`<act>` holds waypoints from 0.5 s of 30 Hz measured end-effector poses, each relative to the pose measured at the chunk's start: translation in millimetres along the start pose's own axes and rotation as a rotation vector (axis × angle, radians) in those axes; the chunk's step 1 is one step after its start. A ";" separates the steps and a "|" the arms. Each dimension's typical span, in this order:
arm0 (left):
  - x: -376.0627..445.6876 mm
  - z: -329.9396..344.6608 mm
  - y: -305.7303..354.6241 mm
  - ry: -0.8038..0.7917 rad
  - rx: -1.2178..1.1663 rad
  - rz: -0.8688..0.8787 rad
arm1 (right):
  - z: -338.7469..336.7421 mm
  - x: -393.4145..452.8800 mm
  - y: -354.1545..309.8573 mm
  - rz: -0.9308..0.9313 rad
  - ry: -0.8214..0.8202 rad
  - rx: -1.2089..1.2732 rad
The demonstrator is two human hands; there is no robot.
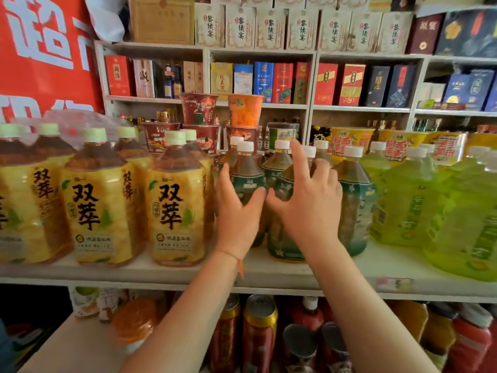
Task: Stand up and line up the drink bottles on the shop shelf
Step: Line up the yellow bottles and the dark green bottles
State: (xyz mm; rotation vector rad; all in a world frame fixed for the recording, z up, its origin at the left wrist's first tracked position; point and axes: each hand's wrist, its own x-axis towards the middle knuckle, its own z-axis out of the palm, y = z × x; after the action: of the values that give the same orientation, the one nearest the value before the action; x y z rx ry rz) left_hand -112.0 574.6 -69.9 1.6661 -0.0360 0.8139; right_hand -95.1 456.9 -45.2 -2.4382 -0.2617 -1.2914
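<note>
Dark green tea bottles with white caps stand in the middle of the white shelf. My left hand wraps fingers and thumb around one of them, which stands upright. My right hand holds the neighbouring dark green bottle, thumb on its front and index finger raised beside the caps; that bottle leans slightly. Another dark green bottle stands upright just right of my right hand. More white caps show behind, partly hidden by my hands.
Large yellow-label tea bottles fill the shelf's left part, bright green bottles the right. Instant noodle cups are stacked behind. Boxed goods line the upper shelves. Cans and red bottles sit on the shelf below.
</note>
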 end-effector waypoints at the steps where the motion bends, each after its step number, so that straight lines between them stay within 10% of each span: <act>1: 3.9 4.5 -1.7 0.019 -0.022 -0.037 | -2.1 2.2 9.2 -0.014 -0.017 0.000; 15: 11.2 4.9 5.4 -0.013 0.022 -0.127 | -3.8 21.8 77.6 -0.021 -0.195 0.186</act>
State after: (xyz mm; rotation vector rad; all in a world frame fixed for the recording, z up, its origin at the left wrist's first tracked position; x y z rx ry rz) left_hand -103.5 573.3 -59.7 1.6761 0.0689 0.7100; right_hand -60.1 384.1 -43.3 -2.4069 -0.4392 -0.9889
